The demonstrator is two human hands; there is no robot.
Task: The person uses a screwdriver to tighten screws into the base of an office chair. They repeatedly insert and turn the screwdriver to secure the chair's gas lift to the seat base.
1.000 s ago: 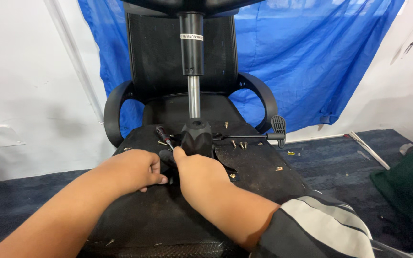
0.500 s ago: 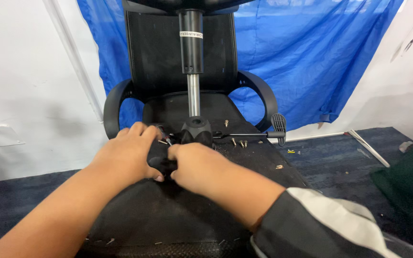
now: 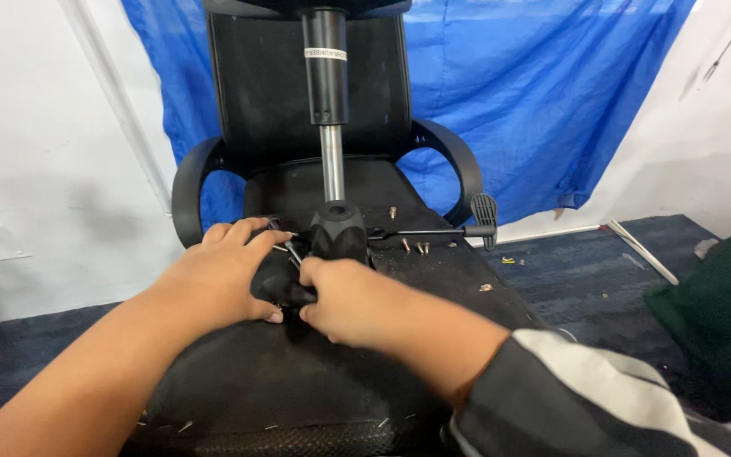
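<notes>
An office chair (image 3: pixel 315 110) is laid with the underside of its seat (image 3: pixel 298 381) facing up; the gas cylinder (image 3: pixel 328 101) rises from the black tilt mechanism (image 3: pixel 336 237) at the middle of the seat underside. The left hand (image 3: pixel 222 275) is curled over the left side of the mechanism, fingers partly closed and pressed on it. The right hand (image 3: pixel 353 300) is closed around the mechanism's near edge, thumb side toward the left hand; what lies under the fingers cannot be told.

Risks, as judged:
- Several loose screws (image 3: pixel 416 247) are seen lying on the seat underside just right of the mechanism. A shift or jolt of the chair could roll them off onto the dark carpet (image 3: pixel 568 279), where they would be hard to find.
- The adjustment lever (image 3: pixel 433 230) juts out to the right; a sideways pull on the mechanism could swing its paddle into the screws.
- Fingers are placed close to the plate edges and could be pinched if the mechanism drops or slips.
- Staple ends (image 3: pixel 162 425) are visible along the near seat edge, near the forearms; scratches are possible.
</notes>
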